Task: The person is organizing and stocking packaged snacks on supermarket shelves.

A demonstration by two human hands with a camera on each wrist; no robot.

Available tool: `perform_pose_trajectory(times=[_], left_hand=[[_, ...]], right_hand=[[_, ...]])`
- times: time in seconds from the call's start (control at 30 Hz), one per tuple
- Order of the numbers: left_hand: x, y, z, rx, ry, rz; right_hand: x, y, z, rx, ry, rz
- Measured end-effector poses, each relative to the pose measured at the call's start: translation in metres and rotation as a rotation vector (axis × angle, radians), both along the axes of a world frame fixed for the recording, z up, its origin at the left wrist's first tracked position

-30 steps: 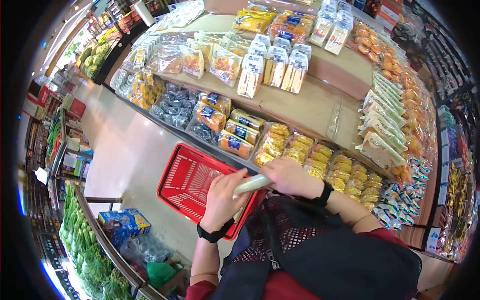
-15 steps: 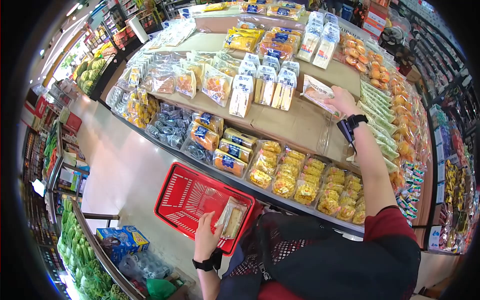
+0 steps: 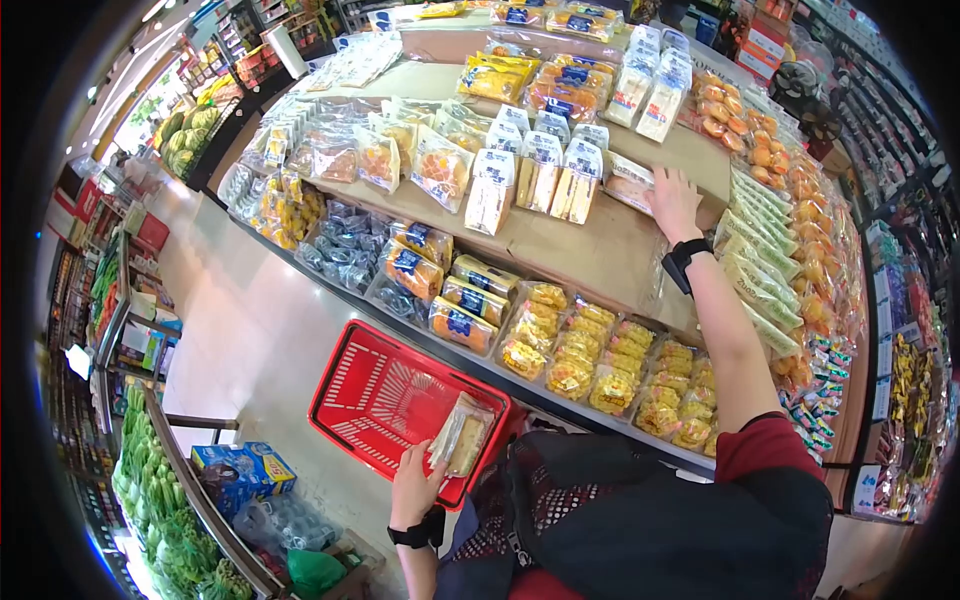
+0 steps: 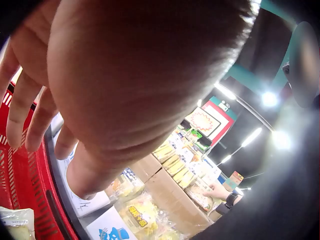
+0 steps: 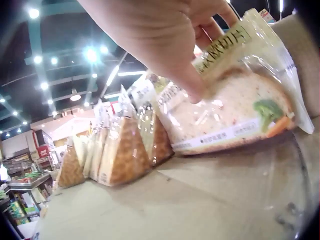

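Note:
The right hand [image 3: 675, 205] is at the display table, beside the upright sandwich packs [image 3: 578, 180]. It pinches a clear bag of sliced bread [image 3: 630, 184]; the right wrist view shows the thumb on the front of the bread bag [image 5: 230, 112] and other fingers behind its top. The bag stands on the brown board, close to the sandwiches [image 5: 127, 150]. The left hand [image 3: 415, 487] hangs at the near rim of the red basket [image 3: 335, 370], fingers loosely spread and holding nothing. A wrapped bread pack [image 3: 467, 440] lies in the basket, near those fingers.
Yellow packaged buns [image 3: 570, 365] and rolls [image 3: 465, 325] line the table's front edge. Green-white packs [image 3: 755, 250] stand right of the right arm. Leafy vegetables [image 3: 165, 500] fill a rack at lower left, beside a blue box [image 3: 243, 470].
Both hands left the pale basket handle. The right hand reached over the table and shifted the bread bag away, toward the sandwiches. The left hand moved down to the basket's near side.

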State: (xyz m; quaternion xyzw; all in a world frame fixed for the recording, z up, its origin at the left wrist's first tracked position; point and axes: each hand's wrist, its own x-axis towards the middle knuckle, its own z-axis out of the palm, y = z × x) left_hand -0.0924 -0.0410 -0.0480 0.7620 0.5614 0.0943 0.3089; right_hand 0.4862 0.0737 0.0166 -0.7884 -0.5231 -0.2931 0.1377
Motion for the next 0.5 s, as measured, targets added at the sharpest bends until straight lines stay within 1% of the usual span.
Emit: perform_pose_trajectory(times=[0.03,0.07,0.13,0.2,0.23,0.27,0.3,0.33,0.37,0.4,0.43,0.47,0.5], left_hand=[[-0.001,0.001,-0.004,-0.006,0.005,-0.012],[-0.003,0.004,-0.011,0.005,-0.02,-0.026],[-0.004,0.011,-0.036,0.003,-0.048,-0.058],[-0.01,0.018,-0.074,0.047,-0.174,-0.04],[-0.012,0.022,-0.095,0.019,-0.197,-0.012],[-0.019,0.026,-0.128,-0.026,-0.2,0.023],[-0.017,0.028,-0.141,-0.066,-0.177,0.062],[-0.014,0.029,-0.147,-0.045,-0.217,0.052],[-0.019,0.03,-0.171,0.016,-0.164,0.012],[-0.024,0.031,-0.191,-0.045,-0.108,0.03],[-0.026,0.031,-0.207,-0.067,-0.072,0.042],[-0.034,0.031,-0.233,-0.064,-0.039,0.022],[-0.036,0.029,-0.244,-0.148,-0.019,0.059]], right_hand=[[-0.007,-0.006,0.004,0.064,-0.032,0.008],[-0.016,-0.013,0.007,0.056,-0.028,-0.006],[-0.041,-0.027,0.017,0.006,0.01,0.104],[-0.076,-0.05,0.021,0.027,0.114,0.375],[-0.099,-0.065,0.02,-0.018,0.178,0.447],[-0.12,-0.081,0.017,-0.067,0.249,0.523],[-0.136,-0.095,0.012,-0.094,0.267,0.521],[-0.152,-0.107,0.006,-0.178,0.455,0.626],[-0.167,-0.117,-0.001,-0.264,0.649,0.735],[-0.179,-0.128,-0.009,-0.299,0.678,0.757],[-0.187,-0.138,-0.015,-0.306,0.742,0.709],[-0.193,-0.146,-0.022,-0.313,0.803,0.664],[-0.196,-0.153,-0.029,-0.336,0.808,0.649]])
